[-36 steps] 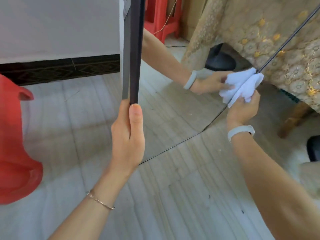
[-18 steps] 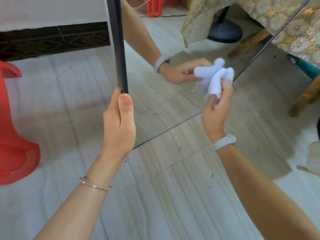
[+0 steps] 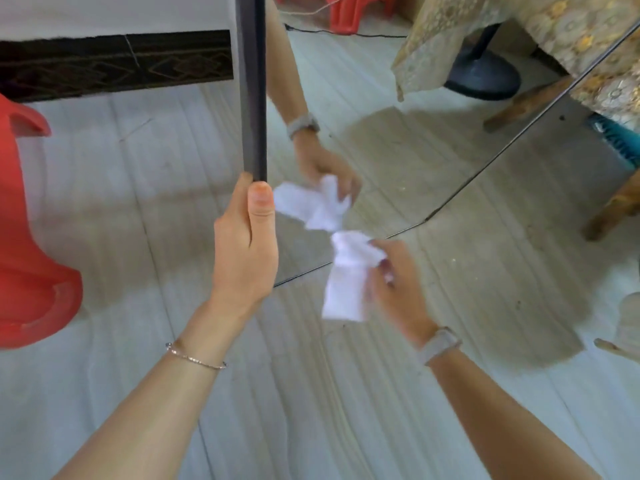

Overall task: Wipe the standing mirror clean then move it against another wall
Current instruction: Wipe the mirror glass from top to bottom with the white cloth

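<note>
Compared with half a second ago, the right hand (image 3: 398,289) and its white cloth (image 3: 348,278) have dropped lower and leftward along the glass, from mid-pane toward the bottom edge of the mirror (image 3: 398,140); the cloth now hangs partly unfolded below the fingers instead of being bunched, and the picture is blurred there. The left hand (image 3: 246,247) stays in the same grasp on the dark side frame (image 3: 254,84). Count: one mirror, one cloth (its reflection shows a second image in the glass), two hands, one red plastic stool (image 3: 31,223) at the left, one further red stool (image 3: 349,12) at the top, one bracelet (image 3: 194,356) on the left wrist, one pale wristband (image 3: 438,344) on the right wrist. The mirror stands on the pale floor (image 3: 311,410) in front of the person, its long axis running up and out of view, glass facing right toward a table with a patterned cloth (image 3: 588,32); its bottom edge runs diagonally away to the upper right. Grip state: left fingers and thumb are wrapped round the frame edge, thumb lying up along it; right fingers are curled on the cloth, whose upper end is just at the mirror's lower edge, though contact with the glass cannot be confirmed.
</note>
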A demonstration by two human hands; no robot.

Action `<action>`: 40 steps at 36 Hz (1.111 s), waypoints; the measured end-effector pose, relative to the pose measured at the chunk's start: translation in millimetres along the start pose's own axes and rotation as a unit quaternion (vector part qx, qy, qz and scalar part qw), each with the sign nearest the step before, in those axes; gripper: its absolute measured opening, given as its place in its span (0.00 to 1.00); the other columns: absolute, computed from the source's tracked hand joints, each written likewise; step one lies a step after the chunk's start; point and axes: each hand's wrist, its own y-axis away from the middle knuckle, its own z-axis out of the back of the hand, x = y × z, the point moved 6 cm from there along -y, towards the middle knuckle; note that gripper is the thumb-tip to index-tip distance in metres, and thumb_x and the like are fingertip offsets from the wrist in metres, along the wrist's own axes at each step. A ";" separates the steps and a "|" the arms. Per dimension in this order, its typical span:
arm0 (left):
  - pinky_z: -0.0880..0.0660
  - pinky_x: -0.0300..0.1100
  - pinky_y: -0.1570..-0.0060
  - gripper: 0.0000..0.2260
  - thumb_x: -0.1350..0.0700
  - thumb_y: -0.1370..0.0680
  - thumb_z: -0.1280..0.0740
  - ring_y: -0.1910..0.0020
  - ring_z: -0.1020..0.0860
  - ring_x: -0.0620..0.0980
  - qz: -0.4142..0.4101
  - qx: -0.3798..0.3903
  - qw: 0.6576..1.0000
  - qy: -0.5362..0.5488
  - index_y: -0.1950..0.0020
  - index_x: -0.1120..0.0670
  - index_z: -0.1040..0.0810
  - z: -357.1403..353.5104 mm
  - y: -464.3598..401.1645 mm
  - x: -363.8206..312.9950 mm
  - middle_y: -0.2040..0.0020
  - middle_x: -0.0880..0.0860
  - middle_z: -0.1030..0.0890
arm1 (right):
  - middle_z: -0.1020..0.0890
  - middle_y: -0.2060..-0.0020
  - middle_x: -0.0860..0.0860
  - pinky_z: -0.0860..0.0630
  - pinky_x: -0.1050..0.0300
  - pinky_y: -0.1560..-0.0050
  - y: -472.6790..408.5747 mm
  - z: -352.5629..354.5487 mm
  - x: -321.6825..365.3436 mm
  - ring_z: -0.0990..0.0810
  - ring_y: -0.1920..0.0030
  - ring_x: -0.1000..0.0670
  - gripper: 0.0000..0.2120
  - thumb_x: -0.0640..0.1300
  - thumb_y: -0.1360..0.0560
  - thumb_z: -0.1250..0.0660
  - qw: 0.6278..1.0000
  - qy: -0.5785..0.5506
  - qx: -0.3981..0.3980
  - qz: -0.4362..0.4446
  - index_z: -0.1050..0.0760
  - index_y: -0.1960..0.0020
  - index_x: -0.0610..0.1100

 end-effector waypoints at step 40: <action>0.38 0.28 0.71 0.14 0.37 0.26 0.55 0.74 0.37 0.36 0.007 -0.011 1.000 -0.004 0.65 0.45 0.44 -14.2 18.6 36.9 0.74 0.37 0.34 | 0.27 0.48 0.36 0.33 0.52 0.46 -29.9 74.8 -72.4 0.29 0.47 0.43 0.25 0.48 0.30 0.49 0.974 0.089 -0.162 -0.131 0.33 0.41 0.31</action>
